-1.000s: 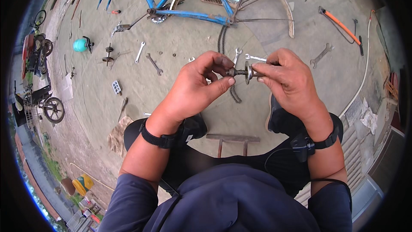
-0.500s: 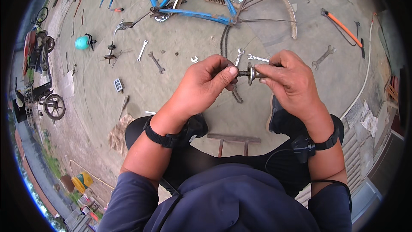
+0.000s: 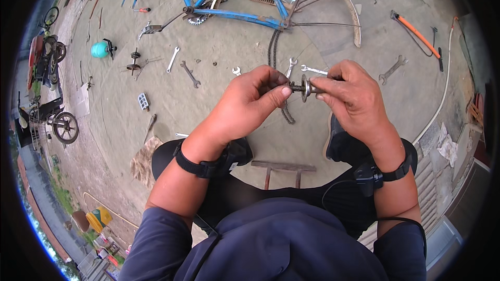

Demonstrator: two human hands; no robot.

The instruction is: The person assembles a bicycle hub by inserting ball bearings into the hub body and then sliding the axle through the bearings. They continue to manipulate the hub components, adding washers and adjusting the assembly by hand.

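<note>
Both hands are raised in front of me at the middle of the view. Between them is a metal bicycle hub (image 3: 305,88) with a round shiny flange, held sideways. My right hand (image 3: 354,96) is closed around the hub's right side, thumb and fingers pinching it just beyond the flange. A dark axle (image 3: 295,87) sticks out of the hub toward the left. My left hand (image 3: 250,99) is closed on the axle's outer end, the thumb pressed near the tip; its curled fingertips are partly hidden.
A blue bicycle frame (image 3: 239,17) with a wheel rim lies ahead. Beneath my hands is a chain (image 3: 272,52). Wrenches (image 3: 173,60), a pedal (image 3: 143,102), another hub with axle (image 3: 134,62) and an orange-handled pump (image 3: 416,34) lie around. A low wooden stool (image 3: 284,167) stands between my legs.
My left thumb has shifted slightly down along the axle, and more of the axle beside the flange shows. The right hand keeps its grip on the hub.
</note>
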